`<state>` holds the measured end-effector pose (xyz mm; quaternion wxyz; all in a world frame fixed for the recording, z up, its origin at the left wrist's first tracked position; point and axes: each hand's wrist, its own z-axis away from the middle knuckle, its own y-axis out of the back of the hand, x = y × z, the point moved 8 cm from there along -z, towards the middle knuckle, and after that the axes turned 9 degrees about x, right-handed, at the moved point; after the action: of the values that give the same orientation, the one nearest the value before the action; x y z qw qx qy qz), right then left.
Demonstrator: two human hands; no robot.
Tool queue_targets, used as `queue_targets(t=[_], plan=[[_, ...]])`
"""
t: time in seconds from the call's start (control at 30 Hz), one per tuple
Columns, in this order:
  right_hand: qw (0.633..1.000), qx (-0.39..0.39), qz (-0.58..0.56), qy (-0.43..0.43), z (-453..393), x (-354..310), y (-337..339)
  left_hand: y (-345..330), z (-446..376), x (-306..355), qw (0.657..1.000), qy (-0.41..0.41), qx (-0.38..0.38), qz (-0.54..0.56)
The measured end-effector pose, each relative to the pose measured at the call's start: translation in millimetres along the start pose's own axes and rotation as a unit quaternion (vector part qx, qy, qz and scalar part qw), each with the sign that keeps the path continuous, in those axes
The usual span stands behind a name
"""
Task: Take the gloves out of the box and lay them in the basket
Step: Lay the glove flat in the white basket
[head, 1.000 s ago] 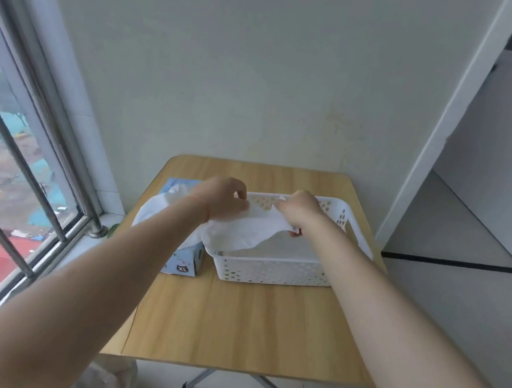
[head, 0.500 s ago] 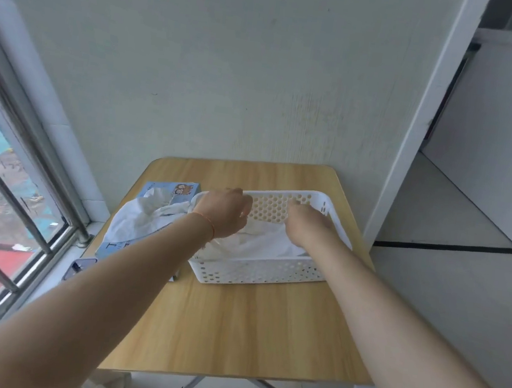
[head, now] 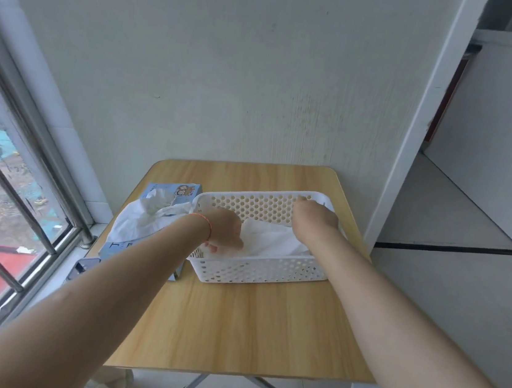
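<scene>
Glove box beside basket near desk far-left corner. Left hand grip curled on glove inside basket; right hand grip unclear.

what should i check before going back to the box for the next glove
1. Glove lies inside the basket: ok.
2. Left hand free of the glove: cannot tell, its fingers are hidden.
3. Right hand free: ok, it reaches toward the basket's far rim, holding nothing visible.
4. More gloves spill from the box ready to grab: ok.
5. Basket fully on the table: ok.
</scene>
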<state>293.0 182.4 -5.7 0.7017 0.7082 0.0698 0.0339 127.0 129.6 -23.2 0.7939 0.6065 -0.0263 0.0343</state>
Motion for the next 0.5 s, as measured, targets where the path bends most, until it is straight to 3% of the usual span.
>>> queue_targets(t=[0.1,0.17,0.23,0.3,0.4,0.5], plan=[[0.998,0.032,-0.052,0.022,1.1,-2.3,3.8,22.6,-6.4,3.2,0.990,0.006,0.135,-0.036],[0.987,0.053,-0.144,0.055,0.0,-6.2,8.2,29.1,-12.3,9.5,0.977,-0.002,0.181,0.116],[0.952,0.051,-0.294,0.069,0.1,-8.2,14.8,25.7,-19.7,21.3,0.943,-0.021,0.141,0.302],[0.912,0.056,-0.398,0.081,0.6,-9.9,25.2,22.1,-24.2,32.9,0.929,-0.032,0.084,0.360],[0.881,0.072,-0.459,0.088,0.9,-8.4,38.5,18.4,-25.4,40.2,0.930,-0.031,0.033,0.364],[0.892,0.073,-0.441,0.061,-5.5,0.5,35.1,16.2,-25.5,27.2,0.962,0.003,0.014,0.274]])
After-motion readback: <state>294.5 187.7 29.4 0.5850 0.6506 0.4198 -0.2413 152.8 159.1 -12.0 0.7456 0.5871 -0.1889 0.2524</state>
